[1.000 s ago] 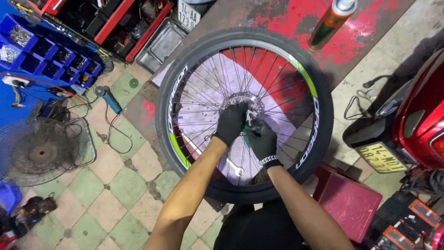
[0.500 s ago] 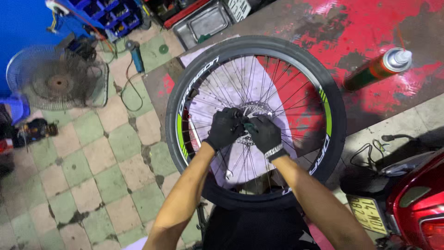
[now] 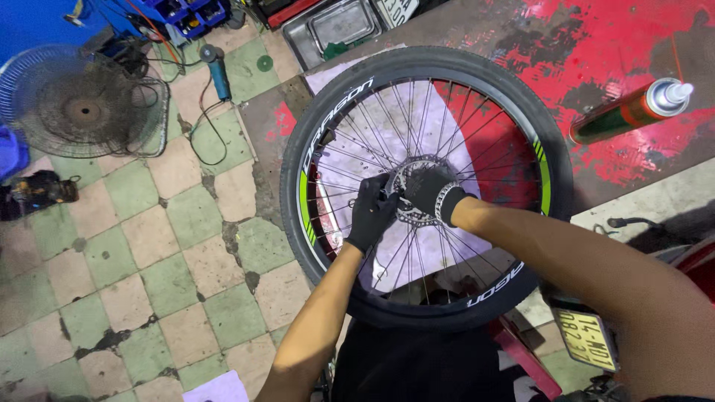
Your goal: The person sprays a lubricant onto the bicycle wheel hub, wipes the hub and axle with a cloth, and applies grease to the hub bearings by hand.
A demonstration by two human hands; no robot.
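Both gloved hands, left hand (image 3: 370, 214) and right hand (image 3: 430, 192), fingers pinched on the wheel (image 3: 424, 186) hub; rigid, spokes delicate, best gripped by the tyre.

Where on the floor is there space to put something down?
The checked tiles between the fan and the wheel lie bare. It is crowded at the top by the metal tray and grinder, and right by the spray can.

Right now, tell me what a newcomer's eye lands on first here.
A black bicycle wheel with green rim stripes fills the centre, lying flat. Over its hub, the black-gloved left hand and right hand meet on the brake disc. A dusty fan lies at upper left; a spray can lies at upper right.
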